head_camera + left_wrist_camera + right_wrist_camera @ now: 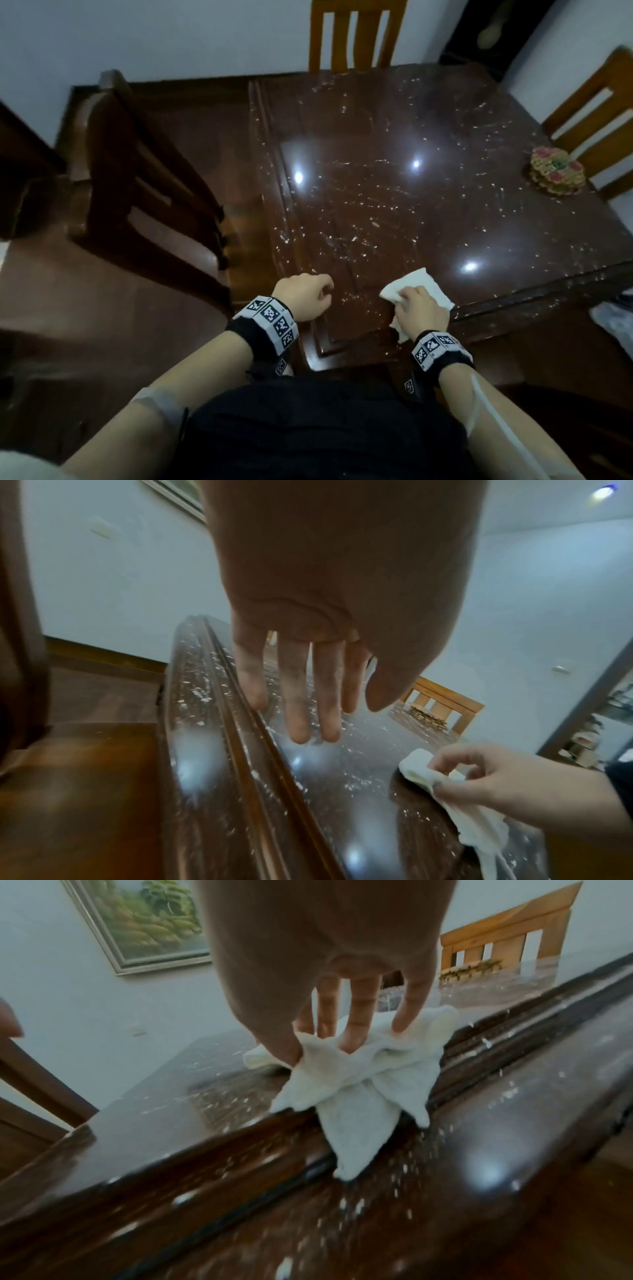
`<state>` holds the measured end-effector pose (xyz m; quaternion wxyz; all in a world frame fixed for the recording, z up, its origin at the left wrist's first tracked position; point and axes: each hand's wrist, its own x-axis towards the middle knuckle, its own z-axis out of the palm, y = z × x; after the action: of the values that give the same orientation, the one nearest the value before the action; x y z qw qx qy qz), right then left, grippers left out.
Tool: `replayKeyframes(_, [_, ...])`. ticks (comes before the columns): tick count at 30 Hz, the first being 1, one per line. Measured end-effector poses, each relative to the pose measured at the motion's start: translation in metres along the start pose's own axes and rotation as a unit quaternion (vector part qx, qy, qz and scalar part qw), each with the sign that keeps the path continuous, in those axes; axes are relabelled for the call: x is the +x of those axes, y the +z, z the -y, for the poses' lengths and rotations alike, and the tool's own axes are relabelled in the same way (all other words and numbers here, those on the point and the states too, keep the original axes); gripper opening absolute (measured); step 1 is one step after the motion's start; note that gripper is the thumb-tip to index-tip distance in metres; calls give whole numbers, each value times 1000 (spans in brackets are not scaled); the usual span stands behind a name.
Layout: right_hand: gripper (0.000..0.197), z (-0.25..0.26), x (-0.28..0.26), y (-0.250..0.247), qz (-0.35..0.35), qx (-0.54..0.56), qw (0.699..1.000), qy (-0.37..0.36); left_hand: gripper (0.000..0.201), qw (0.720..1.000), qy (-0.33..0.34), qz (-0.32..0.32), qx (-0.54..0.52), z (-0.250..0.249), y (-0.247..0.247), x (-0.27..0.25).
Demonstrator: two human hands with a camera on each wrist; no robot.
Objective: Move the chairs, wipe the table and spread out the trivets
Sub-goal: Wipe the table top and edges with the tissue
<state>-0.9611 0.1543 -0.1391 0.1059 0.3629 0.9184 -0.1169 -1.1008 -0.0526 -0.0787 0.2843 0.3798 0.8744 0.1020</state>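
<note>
Right hand (423, 310): pinching a bunched white cloth (430, 289) between thumb and fingers, and holding it down on the near edge of the table; one corner of the cloth is trailing over the rim toward the person.
Left hand (305, 296): holding nothing; in the left wrist view its fingers (298, 696) are hanging fairly straight, tips reaching down to the glossy top near the table's left rim.
Table (394, 212): a dark, polished wooden top, reflecting ceiling lights and showing pale flecks and smears across most of its surface.
Trivets (556, 171): sitting as one stack of woven, coloured mats at the far right edge of the table, well apart from both hands.
Chairs: a dark wooden chair (137, 192) is standing clear of the table on the left; a light wooden chair (352, 34) is standing at the far side, and a second light chair (596, 113) at the right, just behind the trivets.
Wall: a framed landscape picture (143, 923) is hanging there, seen in the right wrist view.
</note>
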Motion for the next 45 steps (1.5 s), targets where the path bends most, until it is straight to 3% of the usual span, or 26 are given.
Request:
replayKeyframes(3, [19,3,8,-15,-33,2,999,18,37,998,48,26,-2,-1,-9,25])
replayKeyframes(6, [12,5,6,-35,-84,144,985,47,46,996,87,28,-21,-5,-13,47])
replayKeyframes(10, [10,1,7,-64,-58,377,923,54,64,988,113,37,-101,-27,-21,72])
replayKeyframes(14, [12,0,18,-85,-38,460,886,34,82,968,125,60,-209,-54,-24,90])
replayKeyframes(20, [21,-9,22,-111,-13,589,808,25,78,951,118,34,-285,-82,-24,107])
replayKeyframes(23, [28,-19,20,-122,10,658,752,23,70,917,48,50,-392,-92,-28,113])
replayKeyframes(25, [29,-22,21,-124,28,697,716,30,50,874,13,99,-475,-100,-29,113])
replayKeyframes(27, [29,-25,24,-120,21,711,701,53,35,839,-14,108,-532,-107,-28,111])
replayKeyframes(30, [25,-32,28,-110,-7,695,713,88,32,844,-9,43,-534,-107,-29,111])
replayKeyframes(33, [23,-37,29,-99,-15,644,759,96,32,889,33,-38,-455,-106,-35,111])
replayKeyframes(35, [33,-37,29,-96,-47,593,797,103,35,899,58,-68,-429,-107,-40,110])
replayKeyframes(38, [26,-29,24,-102,-86,540,835,54,33,886,63,-58,-456,-116,-46,108])
replayKeyframes(40, [15,-19,18,-107,-43,537,842,-16,31,884,69,-38,-462,-122,-47,107])
replayKeyframes(42, [21,-7,13,-108,-2,541,839,-62,33,883,81,-12,-462,-127,-46,106])
replayKeyframes(45, [33,2,10,-108,-22,522,852,-48,47,856,58,58,-510,-130,-48,103])
